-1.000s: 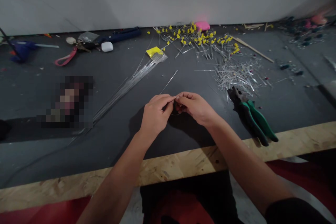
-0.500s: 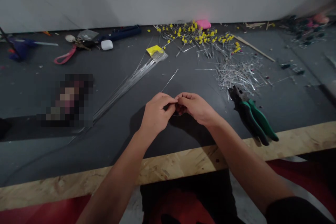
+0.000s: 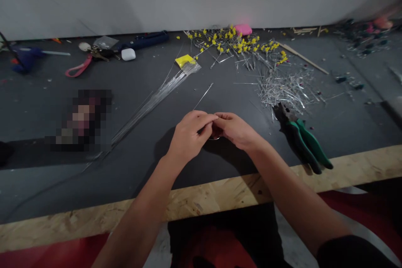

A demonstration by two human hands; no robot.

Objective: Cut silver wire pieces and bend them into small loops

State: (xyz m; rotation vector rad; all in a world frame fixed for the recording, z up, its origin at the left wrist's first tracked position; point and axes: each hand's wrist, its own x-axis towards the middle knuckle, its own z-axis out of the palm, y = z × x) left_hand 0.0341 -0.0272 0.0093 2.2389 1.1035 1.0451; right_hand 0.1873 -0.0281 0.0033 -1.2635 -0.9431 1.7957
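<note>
My left hand (image 3: 190, 134) and my right hand (image 3: 234, 129) meet fingertip to fingertip above the dark tabletop, both closed in a pinch. A thin curved wire (image 3: 215, 138) shows just below the fingers; most of it is hidden by them. Beyond my left hand lies a single straight wire piece (image 3: 203, 95) with a twisted far end. Further left is a long bundle of straight wires (image 3: 147, 102), its far end in a clear sleeve with a yellow label (image 3: 185, 60). Green-handled pliers (image 3: 301, 140) rest to the right of my right hand.
A heap of short wire pieces (image 3: 284, 90) lies beyond the pliers. Behind it are wires with yellow tips (image 3: 241, 44) and a pink lump (image 3: 243, 29). Keys with a pink strap (image 3: 78, 68) and a white case (image 3: 128, 54) sit back left. The wooden edge (image 3: 216, 197) runs along the front.
My left fingers have shifted slightly right, and now overlap the right fingertips more. The curved wire shows a little less. The things on the table have stayed put.
</note>
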